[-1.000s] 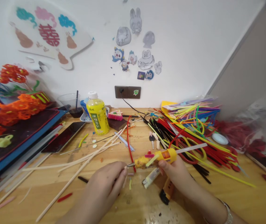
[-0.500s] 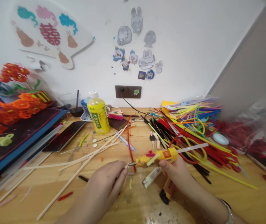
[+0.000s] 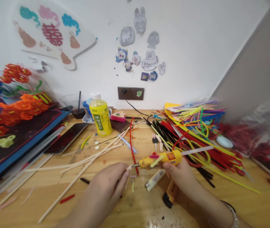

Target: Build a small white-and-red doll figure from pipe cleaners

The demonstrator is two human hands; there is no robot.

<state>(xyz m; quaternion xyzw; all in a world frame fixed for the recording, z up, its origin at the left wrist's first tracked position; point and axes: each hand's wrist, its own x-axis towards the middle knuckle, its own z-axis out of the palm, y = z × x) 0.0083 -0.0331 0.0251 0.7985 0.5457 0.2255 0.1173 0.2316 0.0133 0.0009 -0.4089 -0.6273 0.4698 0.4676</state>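
Observation:
My right hand point(image 3: 181, 172) is wrapped round a yellow hot glue gun point(image 3: 160, 160), held level with its nozzle toward the left. A translucent glue stick point(image 3: 198, 150) protrudes from its back end. The fingers of my left hand point(image 3: 112, 180) pinch a small cream-coloured piece point(image 3: 130, 167), mostly hidden by the fingertips; the nozzle tip meets it or is very close. Under the gun lies a pale lighter point(image 3: 154, 180). Below my right hand shows an orange part with a black end point(image 3: 169, 194); whether it belongs to the gun, I cannot tell.
Cream pipe cleaners point(image 3: 78, 164) cross the left of the table. A yellow drink bottle point(image 3: 100, 115) and a phone point(image 3: 66, 137) stand and lie behind them. Black and red pipe cleaners point(image 3: 220, 160) pile up at right. Orange fuzzy flowers point(image 3: 18, 110) are at far left.
The nozzle and the cream piece are now closer together, and more of that piece shows at my left fingertips. Both hands are otherwise almost still; the view has shifted slightly.

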